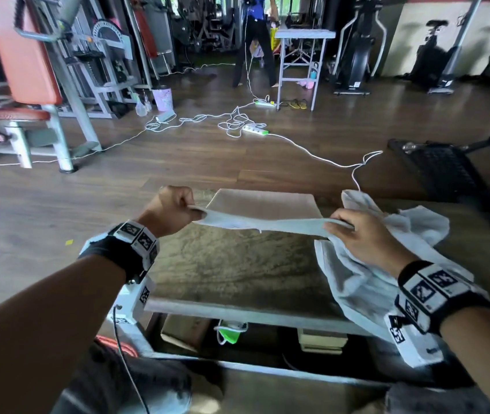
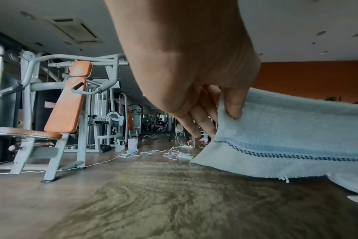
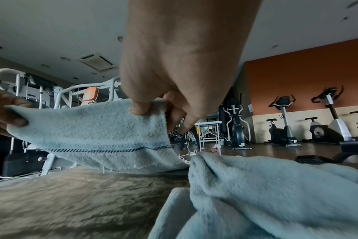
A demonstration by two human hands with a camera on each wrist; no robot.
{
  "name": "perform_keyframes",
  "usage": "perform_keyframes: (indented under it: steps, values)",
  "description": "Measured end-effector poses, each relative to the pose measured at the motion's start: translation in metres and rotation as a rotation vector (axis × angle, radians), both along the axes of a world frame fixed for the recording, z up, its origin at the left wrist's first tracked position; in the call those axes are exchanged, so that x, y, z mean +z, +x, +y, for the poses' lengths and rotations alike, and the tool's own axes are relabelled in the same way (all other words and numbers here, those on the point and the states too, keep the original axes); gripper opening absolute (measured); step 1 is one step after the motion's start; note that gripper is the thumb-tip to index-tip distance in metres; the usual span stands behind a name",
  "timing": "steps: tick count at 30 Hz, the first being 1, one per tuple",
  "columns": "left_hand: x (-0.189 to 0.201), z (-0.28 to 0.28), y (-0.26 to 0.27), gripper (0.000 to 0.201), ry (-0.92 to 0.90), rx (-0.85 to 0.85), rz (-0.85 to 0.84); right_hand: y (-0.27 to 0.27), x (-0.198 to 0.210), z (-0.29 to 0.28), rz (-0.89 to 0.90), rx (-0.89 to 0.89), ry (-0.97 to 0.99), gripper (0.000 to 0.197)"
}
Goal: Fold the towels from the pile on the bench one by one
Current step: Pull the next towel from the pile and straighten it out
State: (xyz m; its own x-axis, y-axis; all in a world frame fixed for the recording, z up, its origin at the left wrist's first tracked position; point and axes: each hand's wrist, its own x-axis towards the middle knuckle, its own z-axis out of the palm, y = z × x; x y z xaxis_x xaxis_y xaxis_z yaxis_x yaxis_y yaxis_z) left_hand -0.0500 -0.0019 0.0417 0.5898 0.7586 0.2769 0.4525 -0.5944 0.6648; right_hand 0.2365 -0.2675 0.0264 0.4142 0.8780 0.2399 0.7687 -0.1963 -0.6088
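A pale blue towel with a dark dotted stripe is stretched taut above the bench. My left hand pinches its left corner between thumb and fingers. My right hand pinches the opposite corner. The rest of that towel trails down into the crumpled pile of towels lying on the bench's right side, under my right wrist. In the right wrist view the pile fills the lower right.
The bench top is a worn olive-brown pad, bare on its left half. Wooden floor lies beyond, with white cables and power strips. A gym machine with orange pads stands left. A person stands far back by a table.
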Motion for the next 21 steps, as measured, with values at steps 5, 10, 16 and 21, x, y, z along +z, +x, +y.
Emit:
perform_keyframes:
  steps: [5,10,16,21]
  values:
    - [0.010,-0.047,-0.041,0.035,-0.012,-0.051,0.021,-0.034,-0.001,-0.035,0.017,0.052,0.066,0.025]
    - [0.007,-0.080,-0.080,0.020,-0.146,-0.049,-0.054,-0.066,0.010,-0.066,0.008,0.116,0.059,0.024]
    - [0.006,-0.114,-0.112,0.011,-0.250,-0.062,0.072,-0.086,0.025,-0.089,0.069,0.121,-0.112,0.044]
    - [-0.001,-0.125,-0.122,0.019,-0.319,-0.114,0.126,-0.082,0.029,-0.093,0.068,0.196,-0.236,0.047]
